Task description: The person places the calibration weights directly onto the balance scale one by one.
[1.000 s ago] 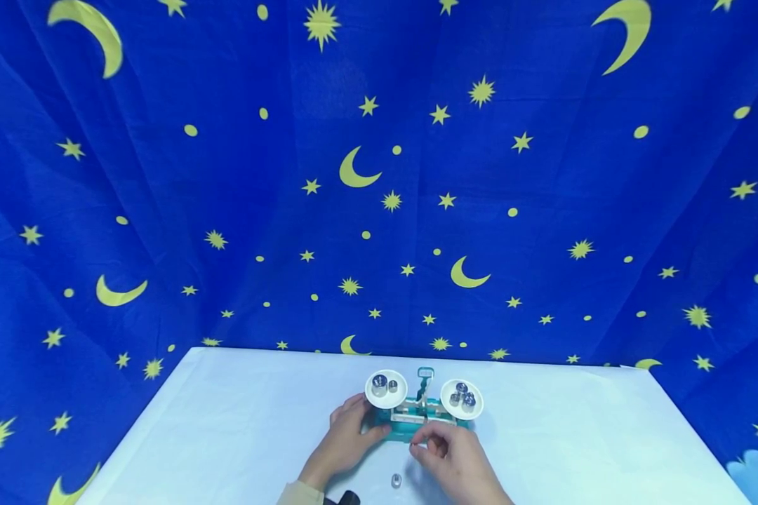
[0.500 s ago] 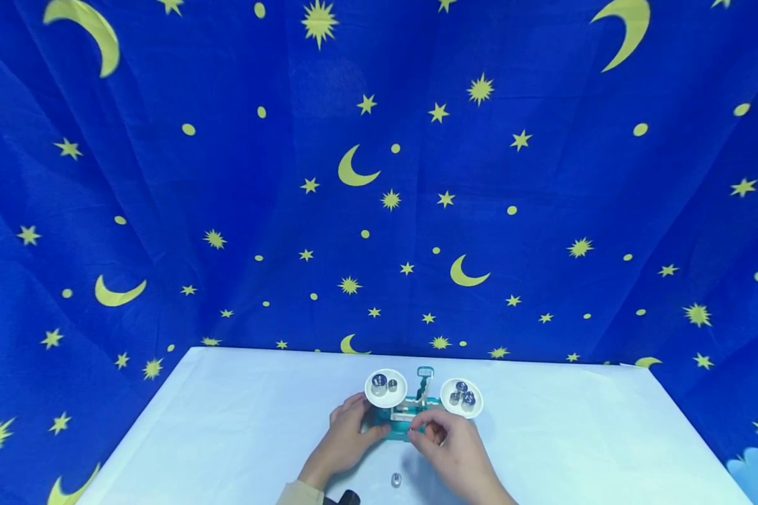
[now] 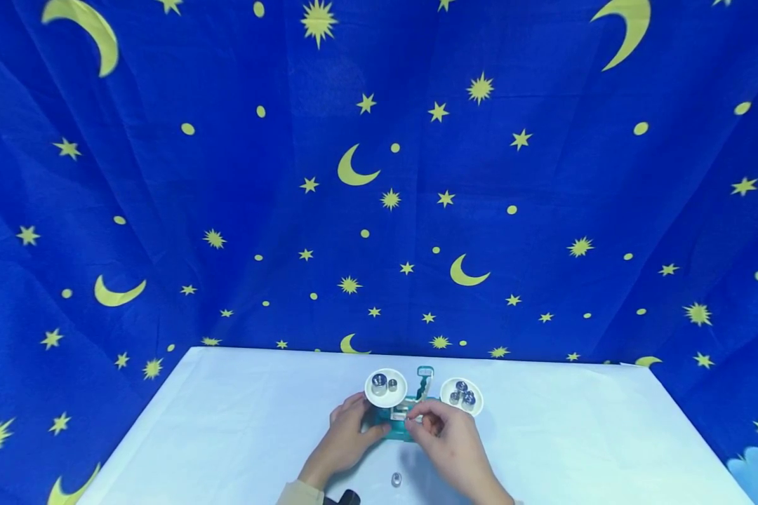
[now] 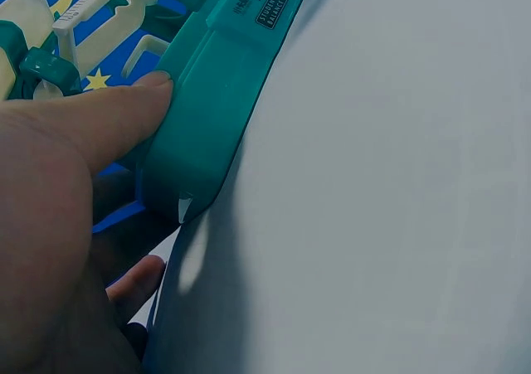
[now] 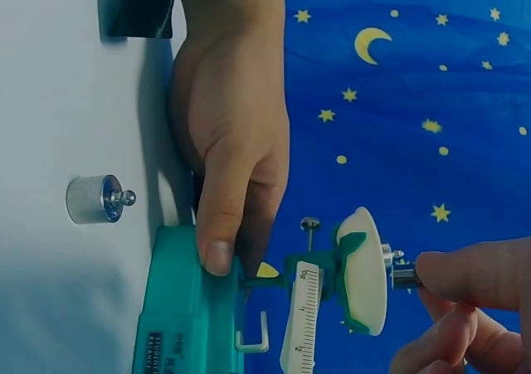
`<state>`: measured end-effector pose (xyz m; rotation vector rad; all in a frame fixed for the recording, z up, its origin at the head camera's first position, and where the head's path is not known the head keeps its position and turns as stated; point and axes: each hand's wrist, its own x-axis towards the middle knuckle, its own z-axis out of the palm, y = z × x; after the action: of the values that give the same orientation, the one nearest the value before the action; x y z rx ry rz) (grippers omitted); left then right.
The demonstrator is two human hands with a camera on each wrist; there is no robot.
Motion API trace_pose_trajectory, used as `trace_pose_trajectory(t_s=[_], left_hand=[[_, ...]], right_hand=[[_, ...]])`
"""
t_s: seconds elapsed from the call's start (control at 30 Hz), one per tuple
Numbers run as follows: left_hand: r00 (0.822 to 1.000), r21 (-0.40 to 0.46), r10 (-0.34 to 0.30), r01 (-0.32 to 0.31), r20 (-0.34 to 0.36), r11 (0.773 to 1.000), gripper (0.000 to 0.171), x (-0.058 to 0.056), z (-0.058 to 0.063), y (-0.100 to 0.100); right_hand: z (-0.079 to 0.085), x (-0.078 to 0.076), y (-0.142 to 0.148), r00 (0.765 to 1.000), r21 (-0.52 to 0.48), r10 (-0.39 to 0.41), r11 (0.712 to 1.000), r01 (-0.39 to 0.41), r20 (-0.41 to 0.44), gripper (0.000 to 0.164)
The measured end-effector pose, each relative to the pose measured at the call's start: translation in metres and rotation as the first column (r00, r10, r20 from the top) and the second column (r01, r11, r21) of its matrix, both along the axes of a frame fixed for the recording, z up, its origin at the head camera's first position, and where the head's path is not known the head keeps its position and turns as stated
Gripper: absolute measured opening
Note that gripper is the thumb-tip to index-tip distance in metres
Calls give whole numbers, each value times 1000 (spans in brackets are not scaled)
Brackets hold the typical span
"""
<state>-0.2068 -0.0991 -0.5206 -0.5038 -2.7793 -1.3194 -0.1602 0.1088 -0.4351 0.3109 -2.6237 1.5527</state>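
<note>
A teal balance scale with two white pans stands on the table. My left hand grips its left end, the thumb lying on the base and other fingers behind it. My right hand is raised in front of the beam with thumb and forefinger together. In the right wrist view, those fingertips pinch a small metal weight, which appears in line with the left pan. That pan holds a large and a small weight; the right pan bears several weights.
One loose metal weight stands on the white table in front of the balance, between the forearms. A black object shows at the left wrist. A blue cloth with yellow moons and stars hangs behind the table.
My right hand has risen and moved slightly away from me, from the front of the base to the beam. The left hand keeps its grip on the base.
</note>
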Motion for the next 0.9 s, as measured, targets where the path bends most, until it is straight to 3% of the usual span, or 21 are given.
trace_pose_trajectory(t_s=[0.4,0.9], left_hand=[[1000,3,-4,4,-10,1000,69,-1,0,0],[1000,1,-4,4,15,1000,68,-1,2,0]], right_hand=[[1,-7,-6,998,-14,-64,998,64,-9,5],[0,-13,-15,986,-87,-129,989,120,-106,5]])
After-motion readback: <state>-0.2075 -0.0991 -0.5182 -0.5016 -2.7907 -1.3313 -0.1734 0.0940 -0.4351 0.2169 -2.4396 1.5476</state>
